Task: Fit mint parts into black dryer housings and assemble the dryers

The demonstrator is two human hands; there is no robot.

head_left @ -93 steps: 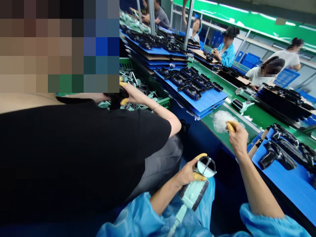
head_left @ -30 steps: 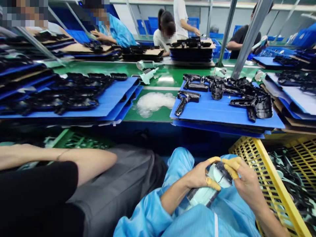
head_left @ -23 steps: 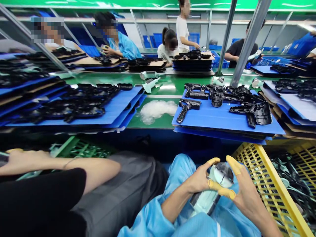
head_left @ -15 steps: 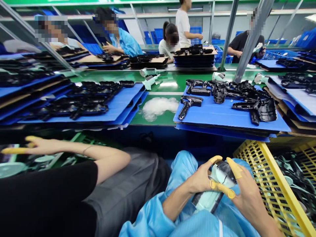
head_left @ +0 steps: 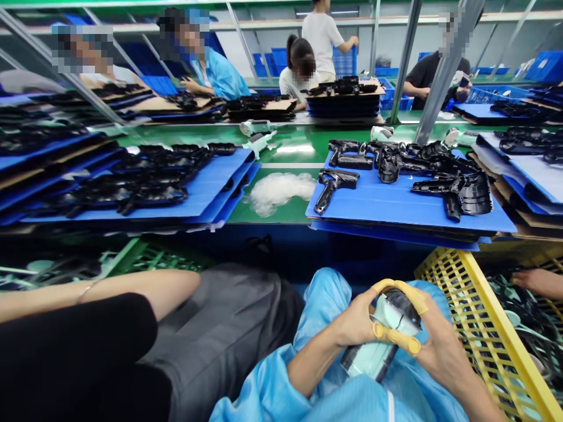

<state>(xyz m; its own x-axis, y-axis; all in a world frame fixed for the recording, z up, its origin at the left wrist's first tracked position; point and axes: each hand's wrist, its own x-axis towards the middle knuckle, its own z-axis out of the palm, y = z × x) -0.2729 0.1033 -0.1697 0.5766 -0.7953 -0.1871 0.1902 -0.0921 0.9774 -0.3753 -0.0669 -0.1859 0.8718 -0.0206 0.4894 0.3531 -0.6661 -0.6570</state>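
- Our left hand [head_left: 354,322] and right hand [head_left: 440,346] were together, both clamped on a pale green plastic part [head_left: 365,358].
- The part sat in front of us over our lap, with its rounded see-through end [head_left: 398,310] pointing up between the two hands and its lower end pointing down and away from them.
- Yellow finger cots [head_left: 398,287] covered the fingertips pressed against the part.
- Our blue gown [head_left: 264,392] filled the space beneath the hands.
- Just to our right stood a yellow crate [head_left: 479,310] heaped with dark and pale parts, and another person's hand [head_left: 534,281] reached in over it from the edge of the view.
- To our left, a person in a black shirt [head_left: 74,351] sat beside us, one bare arm [head_left: 132,293] stretched across a green crate [head_left: 149,258].
- Ahead of us ran a green conveyor belt [head_left: 281,217], carrying a wad of clear plastic film [head_left: 279,193].
- Blue boards [head_left: 409,217] flanked the film, loaded with black plastic handles [head_left: 461,193].
- Beyond the belt, more people sat and stood at work.
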